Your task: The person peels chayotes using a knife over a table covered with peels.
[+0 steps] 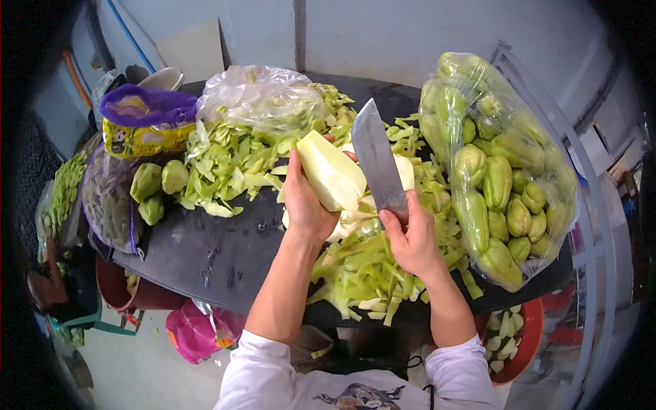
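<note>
My left hand (309, 205) is wrapped round a peeled pale green chayote (333, 172), held up over the table. In my right hand (413, 236) is a wide-bladed knife (378, 156), its blade pointing up and its handle hidden in my fingers. The blade stands just right of the chayote; whether they touch I cannot tell. Another pale peeled piece (405, 172) shows behind the blade. Beneath both hands lies a heap of green peelings (369, 266).
A clear bag of whole chayotes (499, 171) stands at the right on the black table (184, 253). More peelings (232, 160), a clear plastic bag (256, 92), loose chayotes (151, 181) and a purple mesh bag (109, 195) are at the left. A red tub (531, 335) sits below right.
</note>
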### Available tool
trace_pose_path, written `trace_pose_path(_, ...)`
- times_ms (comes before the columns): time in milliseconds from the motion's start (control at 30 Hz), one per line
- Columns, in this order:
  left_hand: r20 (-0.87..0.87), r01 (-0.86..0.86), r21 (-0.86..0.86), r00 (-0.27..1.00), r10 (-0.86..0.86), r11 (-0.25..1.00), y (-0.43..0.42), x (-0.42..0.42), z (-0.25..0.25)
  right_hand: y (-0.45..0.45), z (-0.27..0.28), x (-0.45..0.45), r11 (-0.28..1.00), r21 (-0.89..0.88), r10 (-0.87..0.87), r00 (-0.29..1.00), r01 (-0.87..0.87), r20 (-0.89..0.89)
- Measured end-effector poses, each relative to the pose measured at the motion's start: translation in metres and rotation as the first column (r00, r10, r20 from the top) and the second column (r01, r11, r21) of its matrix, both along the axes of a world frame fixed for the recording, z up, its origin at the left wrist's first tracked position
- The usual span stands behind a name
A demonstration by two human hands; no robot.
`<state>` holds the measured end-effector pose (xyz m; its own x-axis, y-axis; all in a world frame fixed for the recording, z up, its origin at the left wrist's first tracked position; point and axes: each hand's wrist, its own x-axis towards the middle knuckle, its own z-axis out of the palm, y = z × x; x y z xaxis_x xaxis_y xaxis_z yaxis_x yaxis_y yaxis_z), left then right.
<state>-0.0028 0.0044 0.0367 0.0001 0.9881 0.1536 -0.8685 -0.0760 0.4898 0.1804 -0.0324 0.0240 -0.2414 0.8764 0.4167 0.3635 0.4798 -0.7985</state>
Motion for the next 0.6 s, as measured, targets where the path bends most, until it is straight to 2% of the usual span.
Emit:
trace_pose_path(33, 0.001, -0.002, -0.003, 1.000, 0.002, 1.000, -0.001, 0.000, 0.001, 0.001, -0.001, 0.000, 0.999, 0.043, -0.004, 1.000, 0.004, -0.011)
trace_pose_path(200, -0.021, -0.052, -0.095, 0.998, 0.051, 0.994, -0.006, 0.002, 0.011, -0.001, 0.009, 0.003, 1.000, 0.020, 0.005, 0.998, -0.006, 0.064)
trace_pose_path(333, -0.033, -0.045, -0.035, 0.998, 0.044, 0.998, -0.006, 0.001, 0.005, -0.003, 0.012, 0.003, 1.000, -0.022, 0.009, 0.994, -0.007, 0.107)
trace_pose_path(400, -0.126, -0.095, -0.101, 0.989, 0.082, 0.990, -0.008, 0.004, 0.004, -0.002, 0.006, 0.003, 1.000, -0.012, 0.016, 0.994, -0.015, 0.107)
trace_pose_path(500, -0.162, -0.156, -0.188, 0.979, 0.126, 0.970, -0.010, 0.015, 0.004, -0.002, 0.005, 0.002, 1.000, -0.006, 0.025, 0.993, -0.025, 0.113)
trace_pose_path(600, -0.129, -0.125, -0.183, 0.986, 0.103, 0.975, -0.013, 0.026, -0.001, -0.002, 0.003, 0.000, 0.999, 0.002, 0.035, 0.995, -0.035, 0.091)
